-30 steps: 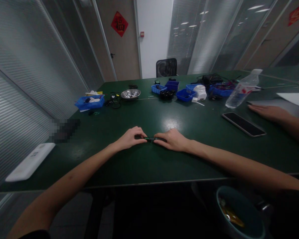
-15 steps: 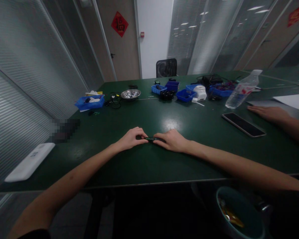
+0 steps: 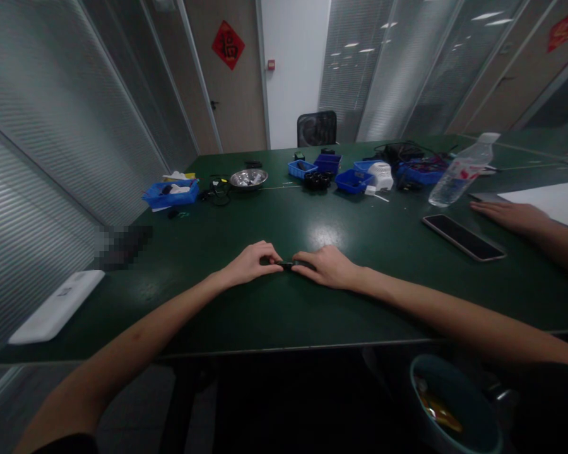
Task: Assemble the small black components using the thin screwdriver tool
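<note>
Left hand (image 3: 252, 261) and right hand (image 3: 331, 267) pinch opposite ends of a small dark item (image 3: 288, 265) low over the counter (image 3: 265, 321), probably to keep it steady; can't tell if it's 1 part or 2.

Phone (image 3: 464, 238) near clear bottle (image 3: 462, 171)

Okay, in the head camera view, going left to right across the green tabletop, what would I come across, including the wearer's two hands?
White slab → blue tray at the left → left hand → small dark item between the hands → right hand → phone.
</note>
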Motion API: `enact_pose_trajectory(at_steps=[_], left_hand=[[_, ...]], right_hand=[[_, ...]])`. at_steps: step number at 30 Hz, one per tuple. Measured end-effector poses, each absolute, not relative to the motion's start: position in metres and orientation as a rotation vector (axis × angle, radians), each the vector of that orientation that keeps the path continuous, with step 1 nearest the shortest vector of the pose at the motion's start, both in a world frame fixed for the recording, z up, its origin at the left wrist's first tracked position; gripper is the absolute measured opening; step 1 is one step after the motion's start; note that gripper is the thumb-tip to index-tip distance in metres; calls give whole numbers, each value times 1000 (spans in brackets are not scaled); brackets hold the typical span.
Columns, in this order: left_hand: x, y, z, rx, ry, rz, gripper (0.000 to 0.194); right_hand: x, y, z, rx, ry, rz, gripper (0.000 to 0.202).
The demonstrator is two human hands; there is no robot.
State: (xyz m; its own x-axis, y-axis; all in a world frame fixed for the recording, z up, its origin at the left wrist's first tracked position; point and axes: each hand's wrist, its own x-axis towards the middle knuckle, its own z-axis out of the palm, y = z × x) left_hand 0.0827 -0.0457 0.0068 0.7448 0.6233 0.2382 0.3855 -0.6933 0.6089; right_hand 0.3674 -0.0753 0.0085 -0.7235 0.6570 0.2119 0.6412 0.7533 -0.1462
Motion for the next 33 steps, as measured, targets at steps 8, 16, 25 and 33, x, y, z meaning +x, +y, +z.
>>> enact_pose_trajectory(at_steps=[8,16,25,33], left_hand=[[82,-45,9,2425,728,595,28],[82,-44,7,2432,723,600,26],[81,-45,8,2421,739,586,28],[80,-44,6,2424,729,591,29]], right_hand=[[369,-76,9,-1038,-2692,89,55],[370,-74,6,-1053,-2660,121,55],[370,-75,9,-1054,-2654,149,54],[370,-75,10,-1056,-2643,181,54]])
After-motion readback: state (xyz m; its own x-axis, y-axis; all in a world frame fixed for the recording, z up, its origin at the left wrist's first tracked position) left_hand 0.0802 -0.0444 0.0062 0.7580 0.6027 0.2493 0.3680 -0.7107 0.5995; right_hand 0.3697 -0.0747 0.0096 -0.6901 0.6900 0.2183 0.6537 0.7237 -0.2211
